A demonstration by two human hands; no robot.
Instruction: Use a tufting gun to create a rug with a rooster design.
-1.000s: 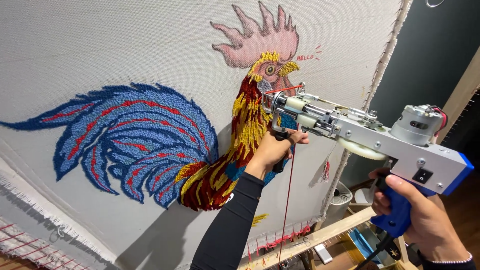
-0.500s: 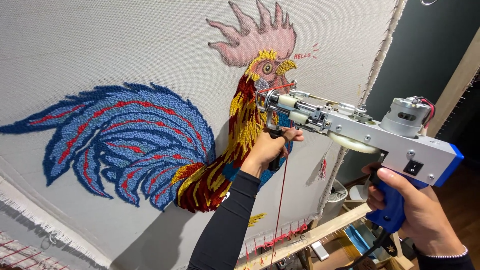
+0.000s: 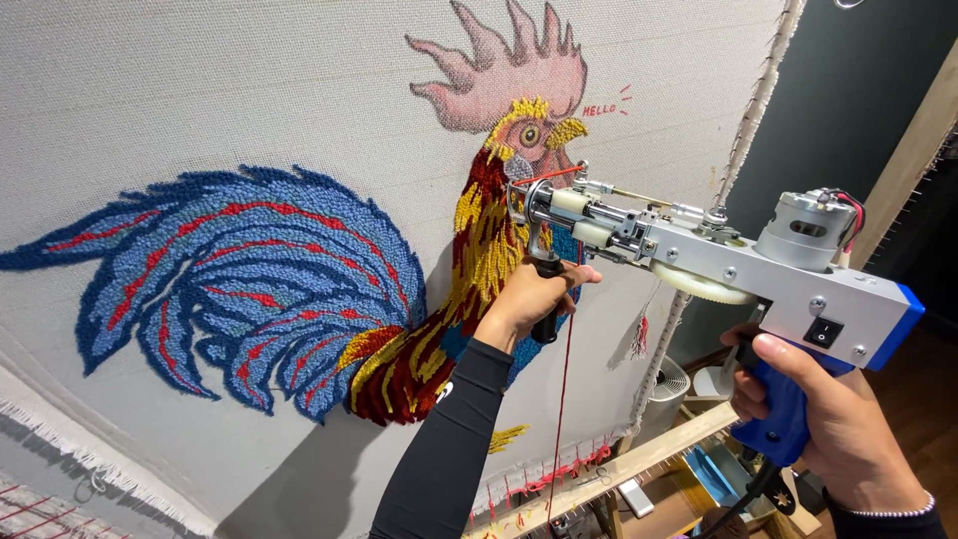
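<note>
A white and blue tufting gun (image 3: pixel 758 274) points at a stretched cloth (image 3: pixel 249 90) bearing a tufted rooster (image 3: pixel 299 289) with a blue tail, red and yellow neck and pink comb. My left hand (image 3: pixel 529 294), in a black sleeve, grips the gun's black front handle just below its needle end, which rests at the rooster's neck. My right hand (image 3: pixel 828 429) wraps the blue rear grip under the motor. A red yarn (image 3: pixel 564 399) hangs down from the gun's tip.
A wooden frame bar (image 3: pixel 639 464) with red yarn ends runs along the cloth's lower edge. A white fan (image 3: pixel 674 384) and small items sit on the floor below. A dark wall (image 3: pixel 848 100) lies to the right.
The gun's tip and both hands have shifted slightly right and up along the rooster's neck, nearer the head.
</note>
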